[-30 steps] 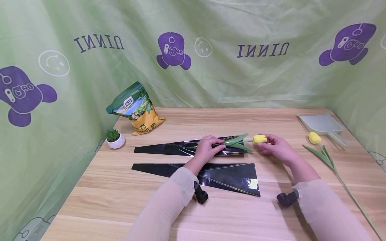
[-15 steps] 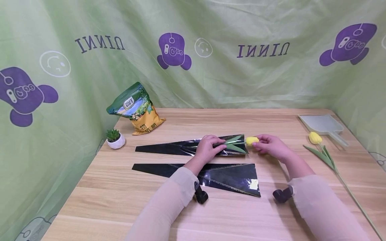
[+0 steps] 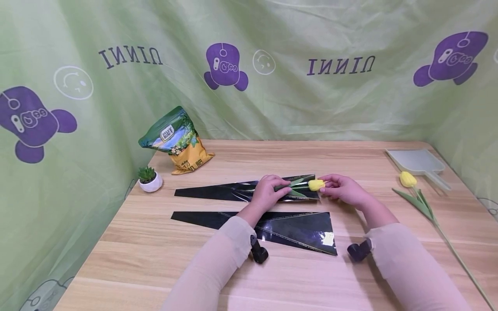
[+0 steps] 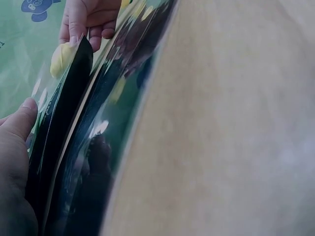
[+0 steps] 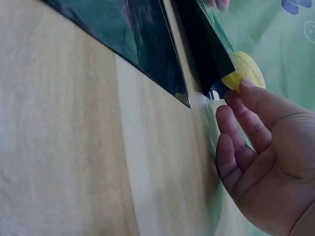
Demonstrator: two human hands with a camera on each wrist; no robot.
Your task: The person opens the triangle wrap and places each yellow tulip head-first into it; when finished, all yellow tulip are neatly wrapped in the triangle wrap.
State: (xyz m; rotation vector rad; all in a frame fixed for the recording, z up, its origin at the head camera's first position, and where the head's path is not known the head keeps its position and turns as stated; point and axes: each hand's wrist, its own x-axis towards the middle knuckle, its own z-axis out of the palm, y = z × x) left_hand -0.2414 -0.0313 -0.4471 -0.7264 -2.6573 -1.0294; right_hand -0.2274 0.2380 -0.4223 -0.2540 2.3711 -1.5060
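A yellow tulip [image 3: 316, 185] lies with its stem and leaves inside a black, clear-fronted flower sleeve [image 3: 212, 191]; its bloom is at the sleeve's wide mouth. My right hand [image 3: 344, 190] pinches the bloom by its tip, as the right wrist view also shows with the yellow petals [image 5: 250, 69] at the thumb. My left hand [image 3: 268, 191] grips the sleeve near its middle and covers part of the leaves. In the left wrist view the left thumb [image 4: 22, 118] lies against the film. The lower stem is hard to see through the glare.
A second flat sleeve [image 3: 299, 229] lies nearer the front. On the right lie another yellow tulip [image 3: 407, 179] and a pale dustpan [image 3: 416, 160]. A potted succulent [image 3: 150, 181] and a green-and-orange bag [image 3: 183, 144] stand at the back left. A green curtain [image 3: 288, 108] hangs behind the table.
The right hand has moved left with the bloom, sliding the tulip deeper into the sleeve. Its leaves, which stuck out of the mouth, now lie inside. The left hand has stayed in place.
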